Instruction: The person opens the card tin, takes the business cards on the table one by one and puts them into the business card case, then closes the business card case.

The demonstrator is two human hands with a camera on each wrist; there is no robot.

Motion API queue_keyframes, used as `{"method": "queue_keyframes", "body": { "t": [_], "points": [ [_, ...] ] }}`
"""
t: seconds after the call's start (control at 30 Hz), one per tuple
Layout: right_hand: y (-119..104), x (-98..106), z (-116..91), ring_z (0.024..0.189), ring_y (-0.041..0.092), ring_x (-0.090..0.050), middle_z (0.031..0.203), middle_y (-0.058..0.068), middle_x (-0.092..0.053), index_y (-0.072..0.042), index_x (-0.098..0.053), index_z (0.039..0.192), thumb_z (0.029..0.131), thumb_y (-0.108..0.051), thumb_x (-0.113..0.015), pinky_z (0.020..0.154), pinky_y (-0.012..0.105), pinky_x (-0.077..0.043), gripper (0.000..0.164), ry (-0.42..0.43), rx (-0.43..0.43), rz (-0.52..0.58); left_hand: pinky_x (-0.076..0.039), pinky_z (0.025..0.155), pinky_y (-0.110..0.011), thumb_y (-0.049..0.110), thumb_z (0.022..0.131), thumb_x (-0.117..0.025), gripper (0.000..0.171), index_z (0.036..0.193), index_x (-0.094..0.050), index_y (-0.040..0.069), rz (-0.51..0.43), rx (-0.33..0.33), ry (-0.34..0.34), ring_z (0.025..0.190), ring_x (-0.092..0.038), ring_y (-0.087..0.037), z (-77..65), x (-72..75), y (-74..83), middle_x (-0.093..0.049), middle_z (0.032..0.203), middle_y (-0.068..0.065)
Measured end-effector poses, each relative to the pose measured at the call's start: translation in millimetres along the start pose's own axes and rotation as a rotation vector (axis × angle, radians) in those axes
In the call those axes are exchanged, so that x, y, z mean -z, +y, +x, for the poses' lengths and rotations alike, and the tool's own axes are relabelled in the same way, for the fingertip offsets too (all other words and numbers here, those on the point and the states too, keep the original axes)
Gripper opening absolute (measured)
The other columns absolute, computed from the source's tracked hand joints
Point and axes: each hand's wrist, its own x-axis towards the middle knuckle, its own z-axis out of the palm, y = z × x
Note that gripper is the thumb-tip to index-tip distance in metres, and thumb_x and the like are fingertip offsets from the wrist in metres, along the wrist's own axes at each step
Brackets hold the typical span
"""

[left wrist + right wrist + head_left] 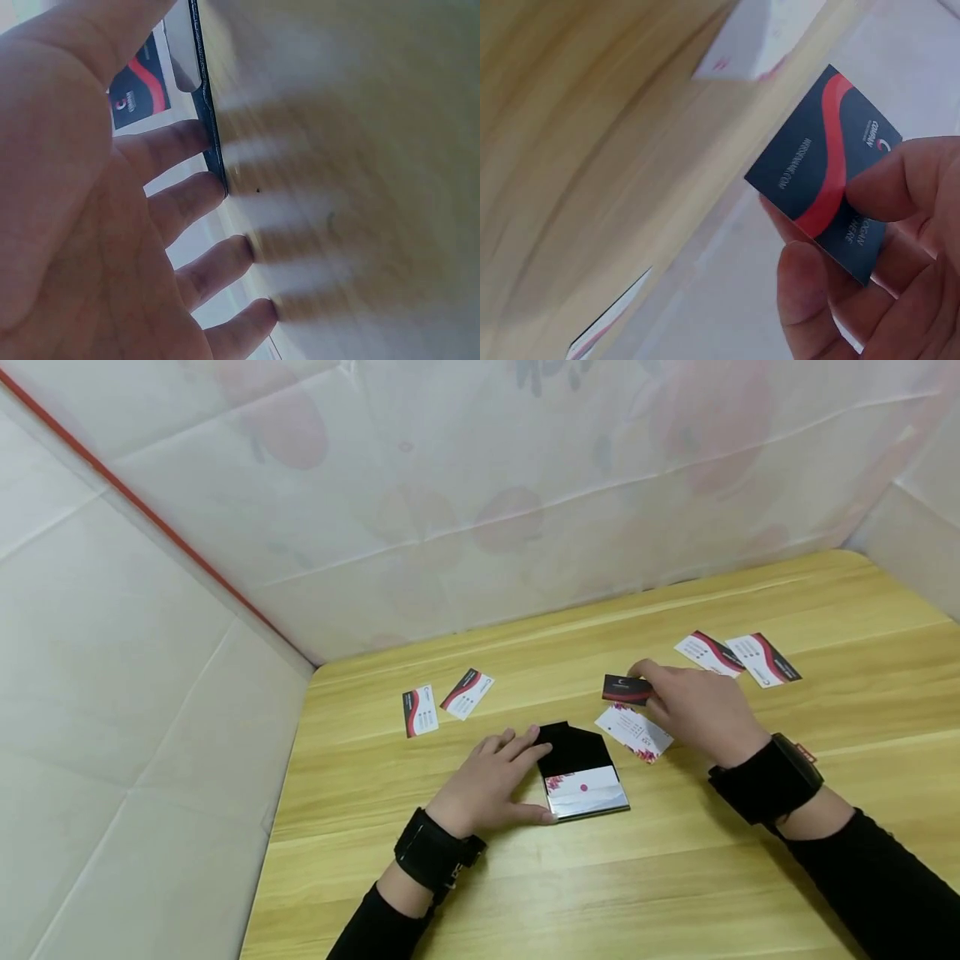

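Observation:
My right hand pinches a dark business card with a red curve between thumb and fingers. The right wrist view shows the card's printed face, with the thumb across it. Below it on the table lies a white card with pink flowers. My left hand rests at the left side of a black card case, fingers spread and touching its edge, thumb at its near corner. The case lies with its flap up, and a white flowered card sits in its lower part.
Two white, black and red cards lie apart at the back left of the wooden table. Two similar cards lie at the back right, close together. A fabric-covered wall rises behind the table.

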Motion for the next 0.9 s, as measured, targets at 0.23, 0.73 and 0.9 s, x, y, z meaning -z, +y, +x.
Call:
{"method": "queue_keyframes", "body": {
  "t": [0.23, 0.73, 0.9],
  "points": [
    [-16.2, 2.6, 2.3, 0.053, 0.011, -0.042, 0.078, -0.001, -0.066, -0.015, -0.064, 0.109, 0.088, -0.007, -0.065, 0.046, 0.027, -0.033, 0.022, 0.083, 0.111, 0.056, -0.022, 0.121, -0.051, 0.072, 0.083, -0.062, 0.092, 0.158, -0.031, 0.028, 0.008, 0.0, 0.003, 0.151, -0.022, -0.034, 1.0, -0.3, -1.7, -0.02, 0.166, 0.002],
    [-39.7, 3.5, -3.3, 0.063, 0.005, -0.047, 0.093, -0.005, -0.064, -0.021, -0.071, 0.11, 0.085, -0.007, -0.065, 0.055, 0.024, -0.041, 0.029, 0.012, 0.25, 0.161, -0.022, 0.121, -0.051, 0.071, 0.082, -0.063, 0.092, 0.157, -0.032, 0.028, -0.004, 0.002, 0.001, 0.151, -0.023, -0.035, 3.6, 2.6, 1.3, -0.021, 0.166, 0.002],
    [-47.1, 0.6, -5.8, 0.062, 0.003, -0.046, 0.096, -0.006, -0.061, -0.023, -0.071, 0.113, 0.086, -0.007, -0.065, 0.056, 0.021, -0.042, 0.032, -0.008, 0.309, 0.181, -0.022, 0.121, -0.051, 0.072, 0.082, -0.063, 0.092, 0.157, -0.031, 0.029, -0.002, 0.01, -0.011, 0.151, -0.022, -0.034, 3.1, 1.7, 0.8, -0.021, 0.166, 0.002]
  ]
}}
